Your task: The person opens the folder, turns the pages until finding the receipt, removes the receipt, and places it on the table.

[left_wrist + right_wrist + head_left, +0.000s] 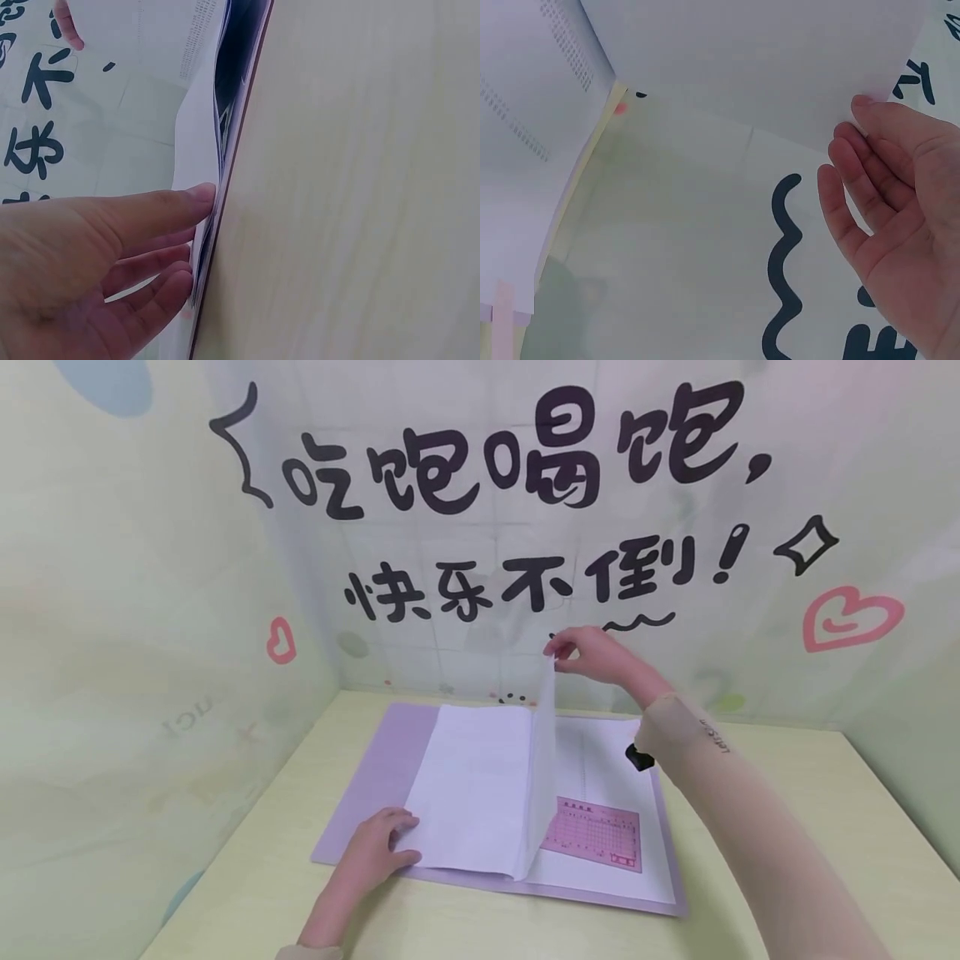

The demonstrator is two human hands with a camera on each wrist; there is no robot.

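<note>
An opened booklet or folder with a purple cover [397, 752] lies on the table, white pages [472, 777] spread to its left. High above its middle, my right hand [592, 656] pinches the top corner of a raised white sheet [543, 760], which stands nearly upright. The right wrist view shows thumb and fingertips of that hand [892, 172] at the sheet's edge. My left hand [375, 847] rests on the lower left corner of the left pages, thumb [169, 214] on their edge. A pink printed slip [600, 835] lies on the right page, partly hidden by the raised sheet.
The booklet lies on a pale wood-grain table [780, 810]. A printed wall sheet [495, 652] with black lettering rises behind the table, and similar sheets flank both sides. A black object [640, 758] shows beneath the right sleeve.
</note>
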